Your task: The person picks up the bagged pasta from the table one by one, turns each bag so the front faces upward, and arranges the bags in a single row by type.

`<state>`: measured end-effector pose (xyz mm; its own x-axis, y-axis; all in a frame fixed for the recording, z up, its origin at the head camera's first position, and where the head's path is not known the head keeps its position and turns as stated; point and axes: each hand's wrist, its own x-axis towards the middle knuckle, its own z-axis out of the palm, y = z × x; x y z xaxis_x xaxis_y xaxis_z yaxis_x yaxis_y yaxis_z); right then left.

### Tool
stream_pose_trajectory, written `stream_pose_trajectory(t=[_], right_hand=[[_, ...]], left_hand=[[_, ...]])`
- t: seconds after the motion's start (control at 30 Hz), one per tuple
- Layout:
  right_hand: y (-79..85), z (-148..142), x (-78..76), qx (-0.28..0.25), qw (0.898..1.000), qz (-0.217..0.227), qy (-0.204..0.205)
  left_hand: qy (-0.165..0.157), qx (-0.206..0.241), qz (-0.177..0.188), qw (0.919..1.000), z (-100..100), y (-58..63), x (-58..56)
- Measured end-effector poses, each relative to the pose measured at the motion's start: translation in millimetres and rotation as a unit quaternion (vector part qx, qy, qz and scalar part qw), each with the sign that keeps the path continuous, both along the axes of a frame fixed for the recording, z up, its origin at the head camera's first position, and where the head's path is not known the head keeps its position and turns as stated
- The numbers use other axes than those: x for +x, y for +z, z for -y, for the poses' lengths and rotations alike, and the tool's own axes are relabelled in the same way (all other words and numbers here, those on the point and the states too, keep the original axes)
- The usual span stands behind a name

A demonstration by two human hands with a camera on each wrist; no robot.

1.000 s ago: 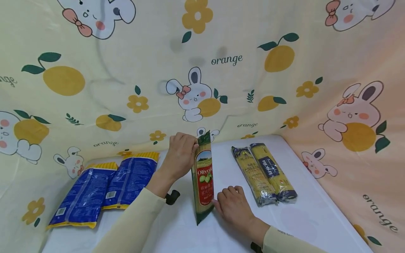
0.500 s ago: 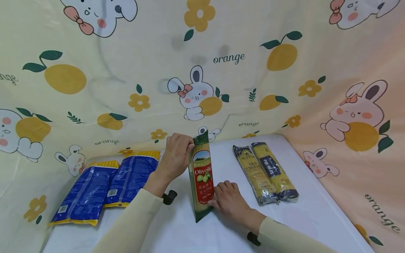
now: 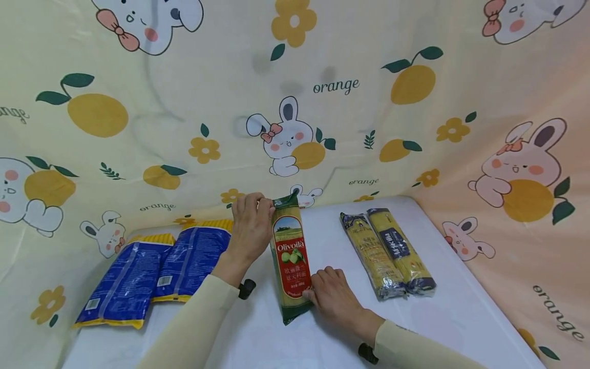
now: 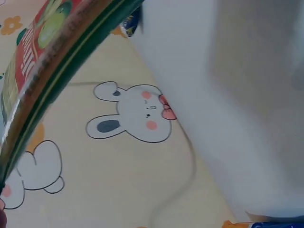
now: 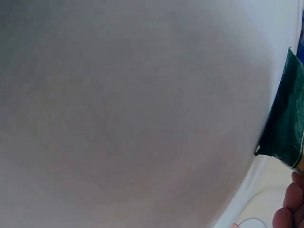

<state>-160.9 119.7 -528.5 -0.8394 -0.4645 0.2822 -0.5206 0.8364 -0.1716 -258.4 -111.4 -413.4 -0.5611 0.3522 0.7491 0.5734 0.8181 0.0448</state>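
Note:
A pack of spaghetti (image 3: 291, 256) with green ends and a red label stands tilted over the white table, its printed front towards me. My left hand (image 3: 250, 225) grips its upper left edge near the top end. Lower down, my right hand (image 3: 336, 294) pinches the right edge, thumb on the front. The left wrist view catches the long side of the spaghetti pack (image 4: 61, 52) running diagonally. At the right border of the right wrist view, the pack's dark green end (image 5: 285, 114) meets the table, with my fingertips (image 5: 290, 202) just below it.
Two blue-and-yellow bags (image 3: 122, 282) lie overlapping on the table's left side. On the right, two clear-wrapped packs of noodles (image 3: 373, 256) lie side by side. A cloth printed with rabbits and oranges (image 3: 207, 92) hangs behind the white table (image 3: 442, 328).
The spaghetti pack has turned so its front faces me more fully, and its top has shifted left with my left hand. My right hand stays at the lower right edge.

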Motion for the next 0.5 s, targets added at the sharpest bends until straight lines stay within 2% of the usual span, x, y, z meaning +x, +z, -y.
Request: stream_pose_trajectory(t=[0.07, 0.17, 0.27, 0.33, 0.5], right_hand=[[-0.3, 1.0, 0.0, -0.006, 1.0, 0.012, 0.002], [0.2, 2.3, 1.5, -0.012, 0.999, 0.031, 0.004], [3.2, 2.0, 6.3, -0.019, 0.999, 0.044, 0.003], [5.7, 1.2, 10.6, -0.019, 0.999, 0.039, 0.004], [12.2, -1.5, 21.8, -0.017, 1.0, -0.009, 0.009]], left_hand=[[0.013, -0.007, -0.02, 0.9997, 1.0, -3.7, -4.4], [0.034, -0.02, -0.024, 0.9989, 2.9, -8.8, -9.3], [0.049, -0.035, -0.009, 0.9981, 5.2, -14.3, -12.0], [0.056, -0.045, 0.002, 0.9974, 6.7, -19.0, -13.5], [0.084, -0.085, 0.052, 0.9914, 8.1, -34.1, -17.3]])
